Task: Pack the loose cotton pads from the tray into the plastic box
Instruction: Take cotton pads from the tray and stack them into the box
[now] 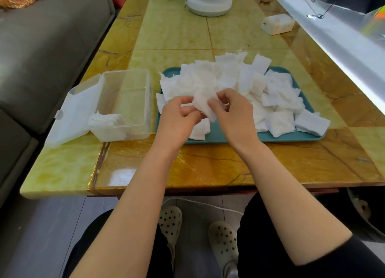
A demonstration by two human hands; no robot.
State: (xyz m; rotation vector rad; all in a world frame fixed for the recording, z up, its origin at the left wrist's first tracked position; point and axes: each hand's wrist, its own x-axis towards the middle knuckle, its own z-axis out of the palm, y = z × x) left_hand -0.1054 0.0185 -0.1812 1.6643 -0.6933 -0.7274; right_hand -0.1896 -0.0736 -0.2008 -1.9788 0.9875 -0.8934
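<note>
1. Hands meet low over the near-left part of the teal tray [218,137]. The left hand [177,115] and the right hand [233,113] both pinch one white cotton pad [203,105], with the fingers [216,103] curled onto its edges.
2. Beyond and to the right of the fingers, the loose pads [270,94] lie heaped across the tray, and some hang over its far and right rims.
3. Just under the left fingers, a single pad [201,130] lies flat on the tray.
4. Left of the fingers stands the clear plastic box [127,86], its lid [73,115] swung open to the outer side. A small stack of pads [106,119] sits in its near end.
5. Box and tray stand close together on the yellow marbled worktop [187,169]; I cannot tell whether they touch.
6. Well beyond the fingers, at the far end, are a round white base [209,5] and a small white block [278,23].
</note>
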